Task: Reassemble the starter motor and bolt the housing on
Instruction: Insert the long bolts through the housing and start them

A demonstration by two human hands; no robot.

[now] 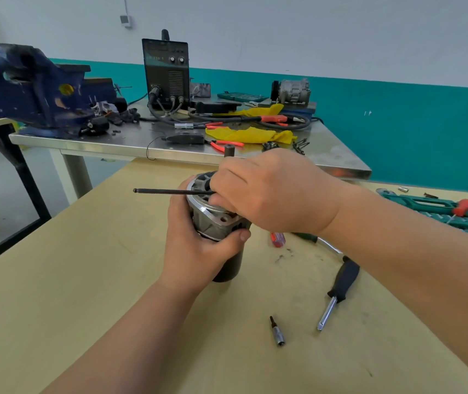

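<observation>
The starter motor stands upright on the wooden table, a black cylinder topped by a grey cast housing. My left hand wraps around the motor body just below the housing, thumb on the front. My right hand sits over the top of the housing, fingers closed on a black hex key whose long arm sticks out level to the left, ball end free. The key's short end and the bolt are hidden under my fingers. A dark shaft tip shows above my right hand.
On the wooden table lie a black-handled driver, a small bit socket, a red-handled tool and a green socket case. Behind, a steel bench carries a blue vise, a welder, yellow rags and pliers.
</observation>
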